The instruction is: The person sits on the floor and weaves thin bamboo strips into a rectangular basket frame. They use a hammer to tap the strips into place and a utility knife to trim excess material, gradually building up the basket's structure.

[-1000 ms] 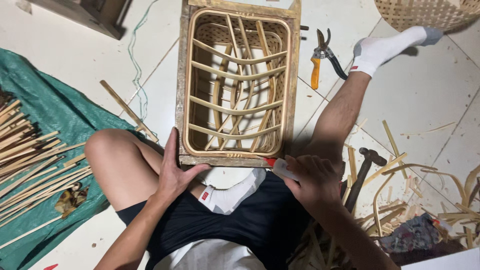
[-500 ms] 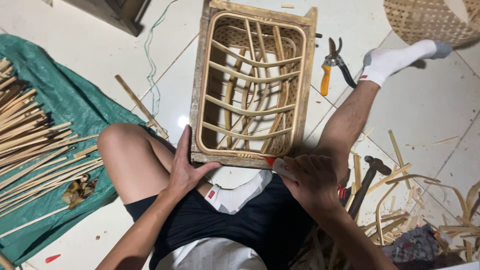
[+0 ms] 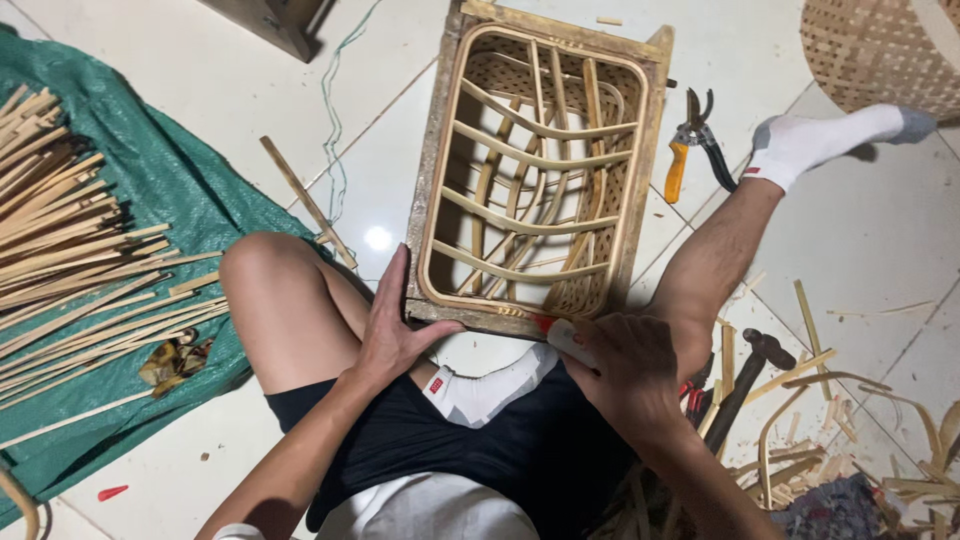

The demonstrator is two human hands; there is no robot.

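Green tarp (image 3: 150, 190): it lies on the tiled floor (image 3: 870, 250) at your far left, spread flat.
Split cane strips (image 3: 70, 250): a loose bundle rests on the tarp, ends pointing toward your bent left knee.
Loose stick (image 3: 305, 200): it lies on the floor between the tarp and the frame, slanting toward your knee.
Your left hand (image 3: 395, 330): it is pressed flat against the near left corner of the rattan frame (image 3: 540, 170), fingers spread wide and thumb along the bottom rail; it braces rather than grips.
Rattan frame: it lies on the floor between your legs, its near edge right at your hands, curved cane slats crossing its opening.
White sock (image 3: 490, 385): your left foot is tucked under the frame's near edge, between your two hands.
Your right hand (image 3: 625, 365): its fingers are curled tight around a small knife with a red and white handle (image 3: 560, 335), its tip touching the frame's bottom rail.
Orange-handled pruners (image 3: 690, 140): they lie on the floor just right of the frame, beside your outstretched right leg.
Hammer (image 3: 745, 380): it rests among cane offcuts (image 3: 850, 440) to the right of your right hand.
Woven basket (image 3: 880, 45): it sits at the upper right corner, partly cut off.
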